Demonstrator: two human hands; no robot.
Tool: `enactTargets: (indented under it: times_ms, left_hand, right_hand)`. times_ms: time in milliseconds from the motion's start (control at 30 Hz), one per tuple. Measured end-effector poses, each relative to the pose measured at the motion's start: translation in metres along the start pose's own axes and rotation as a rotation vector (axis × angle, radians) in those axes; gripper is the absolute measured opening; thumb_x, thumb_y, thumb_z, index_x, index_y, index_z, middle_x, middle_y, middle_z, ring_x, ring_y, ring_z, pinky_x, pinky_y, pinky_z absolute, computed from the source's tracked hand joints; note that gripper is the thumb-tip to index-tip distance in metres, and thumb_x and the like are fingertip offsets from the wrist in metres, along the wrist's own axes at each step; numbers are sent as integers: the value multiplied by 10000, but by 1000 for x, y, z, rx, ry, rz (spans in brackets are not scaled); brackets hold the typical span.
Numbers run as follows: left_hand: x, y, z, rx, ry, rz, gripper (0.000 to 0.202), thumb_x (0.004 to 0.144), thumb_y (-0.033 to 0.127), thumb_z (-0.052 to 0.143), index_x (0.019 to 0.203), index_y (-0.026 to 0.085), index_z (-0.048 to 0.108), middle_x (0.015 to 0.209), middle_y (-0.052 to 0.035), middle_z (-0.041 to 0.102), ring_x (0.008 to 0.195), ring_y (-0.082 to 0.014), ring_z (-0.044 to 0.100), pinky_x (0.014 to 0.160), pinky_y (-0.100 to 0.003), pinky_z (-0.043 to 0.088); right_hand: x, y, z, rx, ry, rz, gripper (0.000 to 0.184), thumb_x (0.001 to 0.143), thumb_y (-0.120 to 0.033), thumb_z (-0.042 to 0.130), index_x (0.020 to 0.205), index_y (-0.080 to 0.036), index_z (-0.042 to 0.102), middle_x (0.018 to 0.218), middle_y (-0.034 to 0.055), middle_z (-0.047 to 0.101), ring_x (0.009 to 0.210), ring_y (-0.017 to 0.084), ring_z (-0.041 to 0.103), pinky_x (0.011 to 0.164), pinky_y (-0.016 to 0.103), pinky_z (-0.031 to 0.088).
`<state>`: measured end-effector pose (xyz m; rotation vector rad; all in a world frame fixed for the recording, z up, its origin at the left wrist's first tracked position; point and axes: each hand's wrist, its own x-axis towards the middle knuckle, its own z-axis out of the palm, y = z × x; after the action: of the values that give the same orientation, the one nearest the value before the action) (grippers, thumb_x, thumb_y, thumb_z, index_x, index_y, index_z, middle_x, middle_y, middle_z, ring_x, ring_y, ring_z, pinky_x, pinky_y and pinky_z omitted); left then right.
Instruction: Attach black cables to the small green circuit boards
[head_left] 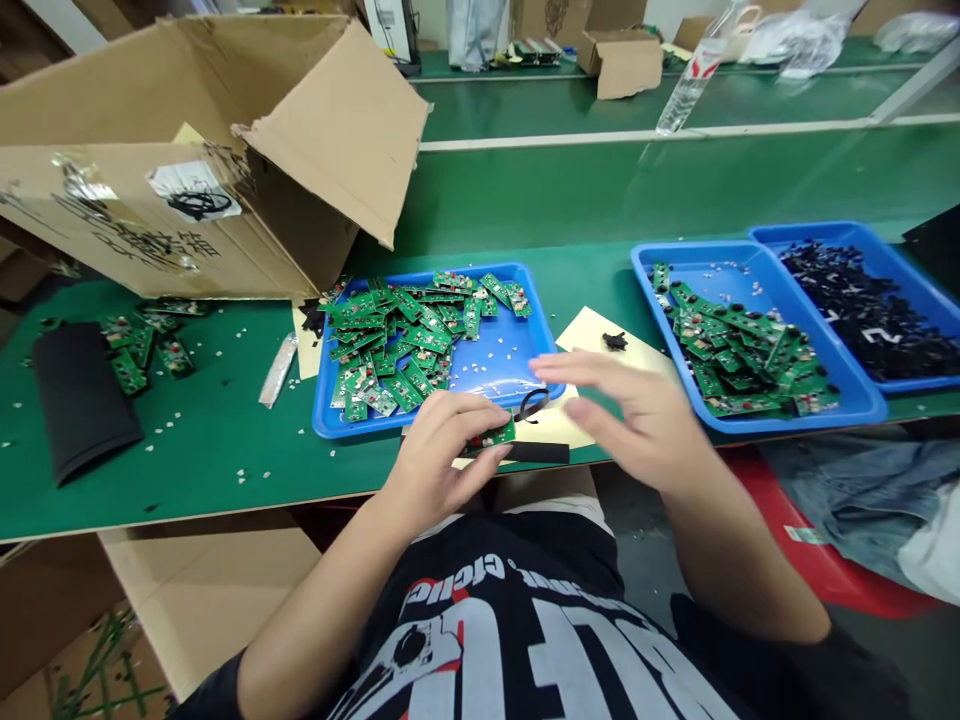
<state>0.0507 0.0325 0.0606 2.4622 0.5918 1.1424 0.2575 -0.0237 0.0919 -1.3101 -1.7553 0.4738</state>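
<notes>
Between the thumb and fingers of my left hand is a small green circuit board, held at the table's front edge. A thin black loop, perhaps a wire or strip, shows at the board's right end. My right hand hovers just to the right of it, slightly blurred, fingers spread and nothing visible in them. Directly behind my left hand lies a blue tray heaped with green circuit boards. A black strip lies along the edge under the held board.
Two more blue trays sit at right: one with boards, another with small black parts. A large cardboard box stands at left, near a black foam piece and loose boards. A water bottle stands behind.
</notes>
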Motion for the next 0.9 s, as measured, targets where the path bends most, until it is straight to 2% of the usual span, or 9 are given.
enactTargets:
  times_ms: [67,133,233,367,500,633,800,833,900]
  left_hand:
    - [0,3,-1,-10,4,20,221,833,168,563,1050,206,557,934,-72,676,853,-173,636,724,-311,488]
    - [0,5,-3,-18,2,16,249,822,143,561,1063,204,550,955,-76,665,872,-177,628,752,-321,487]
    - [0,6,-8,-26,4,-12,317,818,140,591,1126,195,539,992,-81,656,912,-181,614,795,-325,483]
    - [2,9,-11,53,-4,-96,429,828,147,609,1239,209,503,1059,-83,645,974,-188,602,837,-330,492]
    - [5,13,-10,135,68,-117,365,808,132,647,1153,222,571,1018,-57,657,957,-175,625,850,-313,508]
    - [3,12,-8,125,134,-112,329,784,127,680,1093,211,599,974,-45,676,885,-157,645,788,-286,536]
    - [0,1,-13,84,337,-122,373,773,108,680,1118,216,589,989,-49,671,930,-174,640,780,-317,562]
    - [1,0,-14,98,369,-85,391,763,87,682,1118,220,587,993,-45,669,940,-173,640,789,-318,564]
    - [4,-2,-17,149,389,12,402,746,54,683,1103,216,591,984,-39,668,935,-168,648,807,-324,570]
  right_hand:
    - [5,0,12,16,-173,3,161,899,-265,528,966,-228,670,985,24,729,929,186,675,1008,500,435]
    - [9,-3,17,38,-220,31,142,901,-250,529,906,-226,669,869,-13,734,789,140,678,1033,500,404]
    - [10,-10,16,30,-129,7,104,881,-221,562,842,-212,659,792,-32,719,703,112,652,1006,445,429]
    - [10,-19,13,-129,-31,-171,105,875,-174,564,818,-200,647,776,-14,708,732,122,643,1006,428,422]
    - [9,-20,15,-324,42,-388,135,886,-133,529,858,-167,657,780,32,698,786,150,632,977,432,452]
    - [7,-13,17,-365,40,-528,158,887,-113,522,949,-170,656,792,24,698,821,145,629,974,421,468]
    - [2,-11,12,-335,-24,-508,140,874,-128,547,939,-162,666,899,49,712,898,170,652,1035,504,413]
    - [1,-12,9,-293,6,-478,148,862,-140,565,971,-163,664,949,63,708,926,181,654,1047,514,402]
    - [-1,-18,3,-180,154,-409,223,833,-138,593,1046,-170,653,1035,84,692,994,206,648,1056,512,403]
